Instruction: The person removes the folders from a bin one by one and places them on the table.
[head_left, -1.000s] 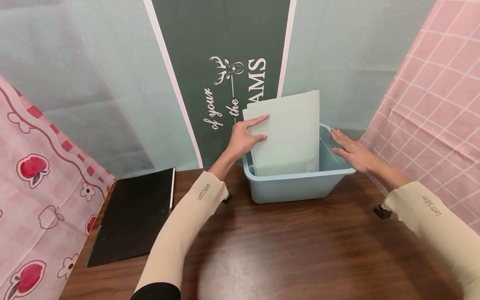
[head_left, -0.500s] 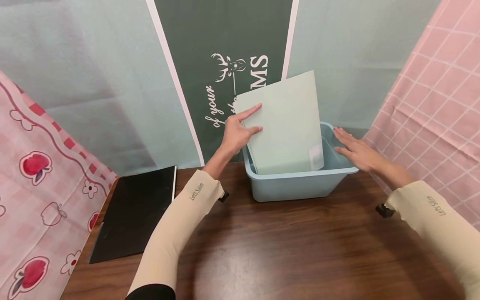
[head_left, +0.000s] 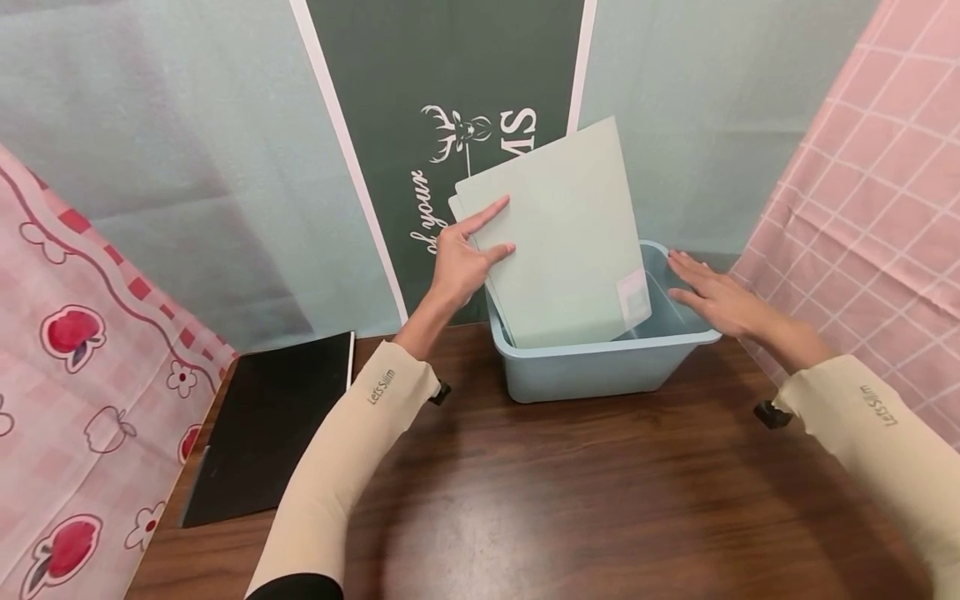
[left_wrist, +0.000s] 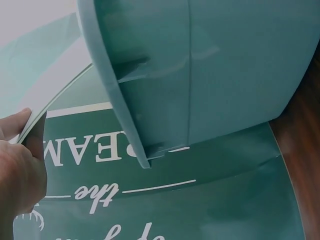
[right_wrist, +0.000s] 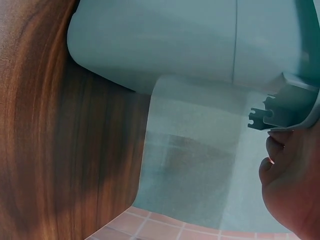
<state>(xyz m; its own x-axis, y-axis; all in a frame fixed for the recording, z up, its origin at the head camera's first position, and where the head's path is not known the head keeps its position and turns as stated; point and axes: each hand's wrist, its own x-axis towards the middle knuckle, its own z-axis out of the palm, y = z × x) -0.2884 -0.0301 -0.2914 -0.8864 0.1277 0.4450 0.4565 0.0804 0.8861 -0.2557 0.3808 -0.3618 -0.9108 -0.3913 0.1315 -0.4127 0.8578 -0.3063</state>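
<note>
Head view: left hand (head_left: 461, 262) pinches the pale green folder (head_left: 558, 242) in the blue bin (head_left: 600, 371), right hand (head_left: 712, 300) flat on its rim; sleeves read "Let's Slim".

Both arms wore snug beige sleeves (head_left: 352, 450) printed "Let's Slim" near the wrist. A black cuff (head_left: 296, 587) showed at the left upper arm; small black clips (head_left: 771, 414) sat beneath each wrist.
</note>
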